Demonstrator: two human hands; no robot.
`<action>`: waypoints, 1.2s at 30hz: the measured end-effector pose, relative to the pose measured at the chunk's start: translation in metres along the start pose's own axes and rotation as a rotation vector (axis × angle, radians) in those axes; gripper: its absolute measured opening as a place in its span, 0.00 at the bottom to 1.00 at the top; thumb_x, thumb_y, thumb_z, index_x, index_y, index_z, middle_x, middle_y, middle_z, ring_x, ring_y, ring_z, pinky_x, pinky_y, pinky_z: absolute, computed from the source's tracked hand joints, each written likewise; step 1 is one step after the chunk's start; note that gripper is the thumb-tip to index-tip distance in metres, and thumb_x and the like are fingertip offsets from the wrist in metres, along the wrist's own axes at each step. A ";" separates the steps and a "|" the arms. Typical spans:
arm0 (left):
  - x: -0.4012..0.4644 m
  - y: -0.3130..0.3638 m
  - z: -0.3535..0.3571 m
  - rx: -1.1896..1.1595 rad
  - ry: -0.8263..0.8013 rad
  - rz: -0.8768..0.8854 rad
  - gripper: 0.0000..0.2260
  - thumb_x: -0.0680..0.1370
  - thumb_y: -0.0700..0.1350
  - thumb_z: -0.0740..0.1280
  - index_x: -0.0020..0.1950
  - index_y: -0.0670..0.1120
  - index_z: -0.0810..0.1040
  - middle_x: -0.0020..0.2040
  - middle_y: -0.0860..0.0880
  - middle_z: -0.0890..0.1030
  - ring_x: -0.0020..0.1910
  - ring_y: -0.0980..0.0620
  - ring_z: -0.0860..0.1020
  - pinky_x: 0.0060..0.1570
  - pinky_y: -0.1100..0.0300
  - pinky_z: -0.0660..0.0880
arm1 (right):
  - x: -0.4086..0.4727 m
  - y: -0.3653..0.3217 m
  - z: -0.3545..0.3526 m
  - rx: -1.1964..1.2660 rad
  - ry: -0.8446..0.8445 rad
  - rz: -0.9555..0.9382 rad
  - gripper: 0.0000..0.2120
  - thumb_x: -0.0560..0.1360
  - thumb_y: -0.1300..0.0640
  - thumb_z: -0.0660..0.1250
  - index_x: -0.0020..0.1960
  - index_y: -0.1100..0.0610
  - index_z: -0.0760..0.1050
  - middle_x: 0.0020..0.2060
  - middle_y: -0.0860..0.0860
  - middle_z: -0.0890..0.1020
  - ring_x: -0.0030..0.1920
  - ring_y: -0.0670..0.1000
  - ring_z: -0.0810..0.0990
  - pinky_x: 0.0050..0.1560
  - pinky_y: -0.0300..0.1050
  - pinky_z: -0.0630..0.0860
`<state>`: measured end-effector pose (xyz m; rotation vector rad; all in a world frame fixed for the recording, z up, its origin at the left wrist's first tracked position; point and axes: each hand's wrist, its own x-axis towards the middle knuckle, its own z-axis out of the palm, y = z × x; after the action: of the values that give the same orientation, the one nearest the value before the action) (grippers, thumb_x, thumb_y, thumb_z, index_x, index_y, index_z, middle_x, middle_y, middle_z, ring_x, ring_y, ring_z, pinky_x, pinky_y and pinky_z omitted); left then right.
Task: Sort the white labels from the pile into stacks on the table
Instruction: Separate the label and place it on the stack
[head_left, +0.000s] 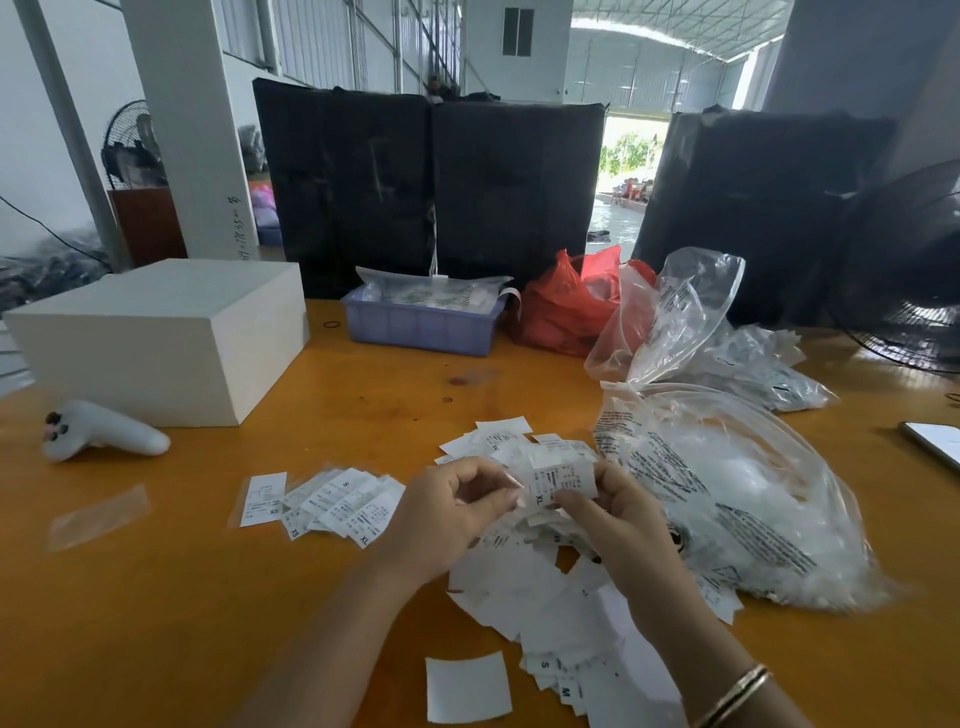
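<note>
Both hands pinched one XL label (558, 480), right hand (618, 512) gripping, left hand (452, 512) at its edge. It probably belonged on the sorted stack (337, 501); reading the size first would have avoided a mis-sort.

White labels (540, 587) piled loosely; sorted stacks (332, 501) lie left.

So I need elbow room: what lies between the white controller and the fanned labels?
Head view: bare table between the white controller and the fanned labels.

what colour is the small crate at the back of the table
Pale purple-blue; the crate holds clear packets, seen in the head view.
</note>
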<state>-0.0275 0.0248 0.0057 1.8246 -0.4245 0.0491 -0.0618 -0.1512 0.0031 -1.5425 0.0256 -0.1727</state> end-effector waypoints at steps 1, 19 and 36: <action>0.000 0.001 0.000 -0.011 0.004 -0.001 0.05 0.74 0.45 0.72 0.42 0.56 0.82 0.40 0.59 0.83 0.40 0.62 0.80 0.35 0.68 0.76 | 0.000 0.000 0.000 -0.013 0.001 -0.001 0.03 0.76 0.63 0.68 0.48 0.57 0.79 0.40 0.53 0.85 0.41 0.53 0.85 0.35 0.40 0.79; -0.001 0.000 0.004 -0.006 0.013 -0.007 0.07 0.74 0.43 0.72 0.44 0.56 0.80 0.36 0.59 0.84 0.33 0.64 0.80 0.31 0.72 0.73 | 0.000 0.006 0.005 -0.363 0.075 -0.223 0.07 0.75 0.57 0.69 0.47 0.45 0.75 0.36 0.46 0.83 0.35 0.45 0.81 0.34 0.41 0.78; -0.003 0.001 0.004 0.001 0.052 -0.003 0.05 0.76 0.47 0.70 0.45 0.58 0.80 0.40 0.60 0.84 0.39 0.59 0.82 0.32 0.66 0.78 | -0.010 0.010 0.015 -0.787 0.143 -0.616 0.18 0.74 0.62 0.70 0.63 0.55 0.76 0.35 0.30 0.71 0.39 0.37 0.72 0.38 0.36 0.69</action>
<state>-0.0309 0.0217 0.0051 1.8210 -0.3846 0.0949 -0.0691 -0.1350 -0.0073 -2.2829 -0.3050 -0.8387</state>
